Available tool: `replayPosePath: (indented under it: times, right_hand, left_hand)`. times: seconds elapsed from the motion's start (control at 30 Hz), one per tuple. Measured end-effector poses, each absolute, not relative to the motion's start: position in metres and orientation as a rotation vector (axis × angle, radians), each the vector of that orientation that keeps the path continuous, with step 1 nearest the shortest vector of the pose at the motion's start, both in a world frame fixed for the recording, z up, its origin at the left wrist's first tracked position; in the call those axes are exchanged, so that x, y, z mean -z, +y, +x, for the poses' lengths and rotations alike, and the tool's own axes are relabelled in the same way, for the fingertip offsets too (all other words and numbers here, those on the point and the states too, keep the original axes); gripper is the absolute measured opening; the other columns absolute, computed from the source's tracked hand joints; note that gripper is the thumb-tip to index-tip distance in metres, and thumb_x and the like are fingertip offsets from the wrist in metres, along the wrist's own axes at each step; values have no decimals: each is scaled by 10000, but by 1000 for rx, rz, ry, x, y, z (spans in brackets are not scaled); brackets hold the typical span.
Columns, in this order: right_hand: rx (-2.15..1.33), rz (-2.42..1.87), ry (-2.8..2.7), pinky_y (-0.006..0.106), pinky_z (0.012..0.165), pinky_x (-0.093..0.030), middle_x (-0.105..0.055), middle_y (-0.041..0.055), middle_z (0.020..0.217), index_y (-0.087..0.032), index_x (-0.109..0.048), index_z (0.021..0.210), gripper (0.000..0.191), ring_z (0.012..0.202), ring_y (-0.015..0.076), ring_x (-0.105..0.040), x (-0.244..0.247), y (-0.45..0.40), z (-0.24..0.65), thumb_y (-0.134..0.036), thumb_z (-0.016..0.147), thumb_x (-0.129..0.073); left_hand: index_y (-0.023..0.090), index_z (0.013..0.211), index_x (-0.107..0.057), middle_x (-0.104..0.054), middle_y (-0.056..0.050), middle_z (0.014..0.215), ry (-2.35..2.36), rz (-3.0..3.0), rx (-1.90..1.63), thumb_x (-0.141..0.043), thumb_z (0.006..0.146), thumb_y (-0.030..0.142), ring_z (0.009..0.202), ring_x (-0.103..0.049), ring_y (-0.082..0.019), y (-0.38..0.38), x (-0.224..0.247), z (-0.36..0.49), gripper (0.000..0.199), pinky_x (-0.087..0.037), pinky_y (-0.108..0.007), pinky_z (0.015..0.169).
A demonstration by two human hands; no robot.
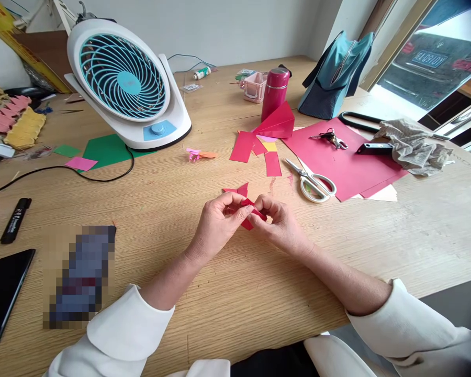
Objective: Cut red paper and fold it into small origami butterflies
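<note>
Both hands meet over the middle of the wooden table, pinching a small folded piece of red paper point(259, 212). My left hand point(220, 222) grips its left end between thumb and fingers. On the other end, my right hand point(280, 222) closes thumb and forefinger. Just beyond and beneath them lie red paper scraps point(241, 189), partly hidden by the fingers. To the right rest white-handled scissors point(314, 183), blades pointing away to the left. Cut red paper pieces point(242, 146) lie farther back. A small pink and orange paper figure point(198, 154) sits behind my left hand.
A white fan point(125, 84) stands back left on green paper point(105, 152). A red flask point(275, 94), a pink basket point(255, 86) and a teal bag point(333, 78) are at the back. Keys point(332, 139) lie on red sheets point(317, 157). A marker point(15, 220) and phone point(6, 293) lie left.
</note>
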State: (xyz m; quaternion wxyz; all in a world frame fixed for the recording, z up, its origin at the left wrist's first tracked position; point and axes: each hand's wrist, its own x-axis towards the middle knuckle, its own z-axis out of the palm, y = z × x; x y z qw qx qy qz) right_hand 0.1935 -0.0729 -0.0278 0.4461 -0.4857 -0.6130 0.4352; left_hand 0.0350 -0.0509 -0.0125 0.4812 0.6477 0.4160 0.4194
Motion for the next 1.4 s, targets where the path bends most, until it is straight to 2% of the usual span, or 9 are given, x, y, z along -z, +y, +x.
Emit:
replayPosePath:
  times: [0.33, 0.57, 0.7, 0.87, 0.93, 1.07, 1.2, 1.3, 1.4]
  right_hand:
    - [-984, -1152, -1621, 265, 586, -358, -513, -24, 657, -199, -496, 682, 232, 608, 108, -442, 24, -73, 196, -253, 870, -619]
    - [-919, -1186, -1519, 271, 608, -398, -553, -12, 685, -201, -527, 710, 263, 635, 119, -481, 31, -70, 197, -349, 891, -646]
    - [-1028, -1108, -1518, 279, 622, -416, -562, -8, 706, -199, -552, 749, 298, 652, 125, -495, 27, -70, 200, -437, 896, -653]
    - [-1139, -1028, -1374, 296, 690, -485, -580, 15, 773, -206, -583, 825, 392, 722, 143, -546, 17, -67, 207, -572, 952, -524]
    - [-1163, -1018, -1359, 300, 706, -506, -593, 21, 794, -208, -583, 833, 384, 742, 147, -562, 17, -66, 207, -579, 932, -560]
    - [-1222, -962, -1326, 294, 694, -522, -595, 11, 824, -220, -576, 934, 319, 729, 138, -573, 24, -63, 205, -536, 911, -615]
    - [-1038, -936, -1421, 303, 749, -526, -598, 45, 1036, -254, -561, 1108, 217, 841, 148, -588, 27, -64, 206, -367, 935, -625]
    - [-880, -961, -1641, 323, 811, -521, -590, 63, 1094, -248, -609, 1057, 120, 957, 178, -589, 23, -64, 210, -278, 941, -593]
    - [-866, -962, -1719, 331, 800, -514, -604, 58, 981, -224, -627, 940, 58, 934, 186, -590, 20, -64, 213, -259, 939, -581]
  left_hand:
    - [170, 816, -640, -647, -5, 783, 1021, 1638, -994, -647, 884, 281, 730, -633, -133, -50, 8, 34, 131, -511, -242, 688]
    - [143, 902, -692, -696, -42, 895, 935, 1394, -969, -687, 865, 317, 846, -643, -158, -45, 16, 34, 178, -515, -279, 812]
    - [142, 888, -696, -691, -33, 882, 918, 1344, -975, -685, 858, 313, 849, -626, -143, -44, 14, 33, 174, -498, -260, 817]
    - [147, 974, -672, -705, -49, 957, 908, 1160, -940, -685, 835, 335, 878, -648, -165, -44, 10, 31, 235, -534, -297, 801]
    - [145, 956, -668, -709, -55, 944, 929, 1168, -935, -686, 833, 340, 869, -653, -171, -43, 10, 31, 232, -538, -300, 782]
    - [151, 920, -680, -707, -37, 900, 943, 1153, -956, -727, 809, 334, 807, -643, -142, -42, 11, 31, 220, -517, -260, 734]
    - [160, 971, -676, -701, -22, 955, 870, 988, -903, -793, 764, 301, 860, -642, -118, -43, 10, 31, 276, -515, -228, 775]
    - [174, 965, -673, -694, -12, 971, 844, 876, -832, -816, 747, 277, 859, -645, -102, -44, 10, 30, 281, -509, -201, 757]
    - [187, 962, -680, -707, -22, 931, 847, 830, -726, -801, 772, 326, 746, -641, -101, -42, 12, 28, 264, -492, -207, 660]
